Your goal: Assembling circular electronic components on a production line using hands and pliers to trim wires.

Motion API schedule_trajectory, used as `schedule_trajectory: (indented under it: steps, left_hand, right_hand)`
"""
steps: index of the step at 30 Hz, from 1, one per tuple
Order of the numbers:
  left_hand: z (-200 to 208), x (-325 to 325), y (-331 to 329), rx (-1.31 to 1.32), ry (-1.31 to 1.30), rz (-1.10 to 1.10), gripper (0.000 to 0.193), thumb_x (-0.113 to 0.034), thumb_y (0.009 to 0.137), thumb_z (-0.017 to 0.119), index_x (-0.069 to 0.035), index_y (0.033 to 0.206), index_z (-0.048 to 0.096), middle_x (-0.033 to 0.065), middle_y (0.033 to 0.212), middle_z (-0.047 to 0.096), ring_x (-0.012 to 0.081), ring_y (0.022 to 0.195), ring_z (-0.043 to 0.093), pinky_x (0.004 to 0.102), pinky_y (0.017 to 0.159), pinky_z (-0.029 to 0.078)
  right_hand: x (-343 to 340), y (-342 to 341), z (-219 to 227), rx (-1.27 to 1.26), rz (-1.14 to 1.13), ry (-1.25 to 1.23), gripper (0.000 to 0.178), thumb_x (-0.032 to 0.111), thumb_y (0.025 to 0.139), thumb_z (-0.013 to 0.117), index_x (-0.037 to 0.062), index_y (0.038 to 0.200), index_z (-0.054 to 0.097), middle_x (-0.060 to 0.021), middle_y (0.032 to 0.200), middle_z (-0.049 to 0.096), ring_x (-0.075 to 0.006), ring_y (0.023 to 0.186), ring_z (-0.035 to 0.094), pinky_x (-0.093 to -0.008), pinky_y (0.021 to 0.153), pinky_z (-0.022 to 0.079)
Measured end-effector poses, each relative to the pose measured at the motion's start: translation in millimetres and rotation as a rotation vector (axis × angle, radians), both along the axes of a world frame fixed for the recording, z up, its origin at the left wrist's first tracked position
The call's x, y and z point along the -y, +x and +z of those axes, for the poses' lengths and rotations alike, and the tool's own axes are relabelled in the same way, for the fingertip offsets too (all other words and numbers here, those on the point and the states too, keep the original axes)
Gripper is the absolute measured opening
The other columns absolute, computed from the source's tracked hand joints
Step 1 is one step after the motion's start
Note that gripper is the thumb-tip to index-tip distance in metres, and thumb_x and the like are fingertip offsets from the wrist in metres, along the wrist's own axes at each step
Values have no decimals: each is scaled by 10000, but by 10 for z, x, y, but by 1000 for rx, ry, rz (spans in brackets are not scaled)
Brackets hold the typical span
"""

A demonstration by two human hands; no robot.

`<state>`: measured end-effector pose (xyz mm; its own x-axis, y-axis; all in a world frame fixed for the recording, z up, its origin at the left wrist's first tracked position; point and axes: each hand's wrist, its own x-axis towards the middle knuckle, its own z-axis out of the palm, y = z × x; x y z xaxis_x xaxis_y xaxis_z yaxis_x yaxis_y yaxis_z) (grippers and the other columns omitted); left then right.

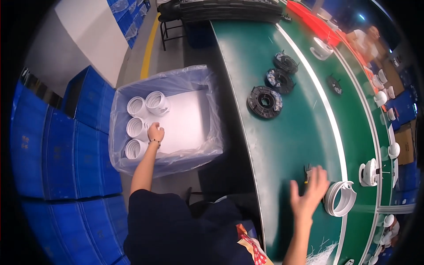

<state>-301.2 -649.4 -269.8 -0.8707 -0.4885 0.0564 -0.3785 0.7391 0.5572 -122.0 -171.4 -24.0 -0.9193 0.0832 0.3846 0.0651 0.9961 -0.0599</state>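
Observation:
My left hand (155,134), a bracelet at its wrist, is inside the lined box with its fingers curled at the right edge of a white threaded plastic ring (134,127). More white rings of the same kind, including one with a notched rim (157,103), stand upright along the box's left side. My right hand (311,193) hovers over the green bench with fingers spread and nothing in them. Close to its right lies another white plastic ring (340,198), tipped on its side. A small black and yellow tool (307,174) is partly hidden behind the right fingers.
The box (207,148) has a clear plastic liner and a white sheet inside. Several round black parts (265,102) lie on the green bench (282,141). Blue crates (62,152) are stacked at left. White assemblies (368,172) line the bench's right side; a person (365,42) sits beyond.

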Motion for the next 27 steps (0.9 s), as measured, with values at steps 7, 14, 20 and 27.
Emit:
schedule_trajectory:
  steps: [7,14,20,27]
  left_hand:
    - [-352,-25,-1315,210,-140,-37,755,-347,587,720,-15,1190,411,184,1167,474,318,1100,436,357,942,346]
    - [-1468,495,-2491,306,-478,-410,656,-368,707,630,-4,1203,402,173,1217,429,274,1133,402,412,968,288]
    - [-2032,-349,-2711,271,35,-518,601,-335,714,632,-3,1169,422,159,1162,460,261,1076,436,400,926,323]
    - [-1570,-506,-2233,224,494,-472,537,-296,721,635,-2,1130,446,143,1097,497,245,1010,475,386,877,364]
  right_hand:
    - [833,-759,-100,429,170,-114,830,307,624,684,-56,1249,275,-230,1329,242,-367,1243,222,-535,987,170]
    - [803,-824,-359,456,255,-279,785,218,615,639,-1,1277,279,-184,1363,208,-336,1253,229,-520,981,208]
    - [873,-765,-207,452,228,-249,760,176,653,616,35,1304,249,-181,1378,171,-332,1267,203,-499,990,212]
    - [903,-749,-313,369,235,-180,764,161,656,610,34,1309,234,-192,1373,169,-345,1268,192,-499,997,205]
